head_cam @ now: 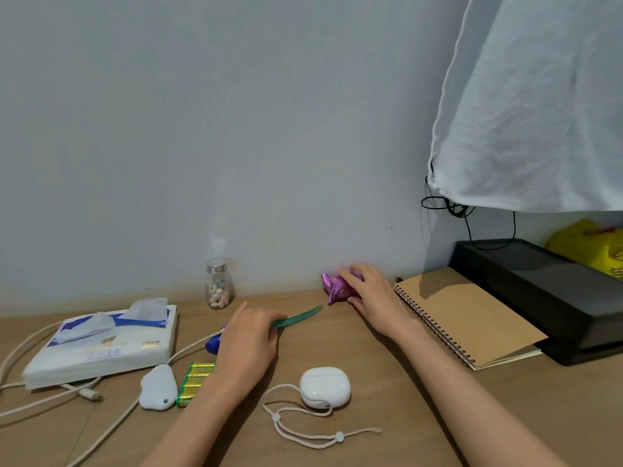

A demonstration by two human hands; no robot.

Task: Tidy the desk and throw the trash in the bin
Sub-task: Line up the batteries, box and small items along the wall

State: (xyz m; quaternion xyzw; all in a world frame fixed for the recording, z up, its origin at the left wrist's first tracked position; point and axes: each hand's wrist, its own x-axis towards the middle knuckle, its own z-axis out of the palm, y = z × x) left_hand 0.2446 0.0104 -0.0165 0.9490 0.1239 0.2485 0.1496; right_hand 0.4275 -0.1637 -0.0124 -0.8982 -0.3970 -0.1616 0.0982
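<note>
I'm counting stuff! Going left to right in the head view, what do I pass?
tissue pack → jar of candies → purple wrapper → spiral notebook → yellow bag

white cloth [539, 112] hanging | black cable [467, 215] beneath | yellow bag [593, 247] far right

Tissue pack [101, 345] far left on the desk [539, 416], with the jar [219, 284] behind and to its right, by the wall. Mid-desk the left hand [249, 342] holds a strip [298, 317]. Just right of it, the right hand [374, 298] grips a crumpled wrapper [337, 287]. Notebook [472, 318] further right, its far edge lying on the tray [546, 291]. Up front — batteries [195, 382], then the earbud case [324, 385] to their right.
</note>
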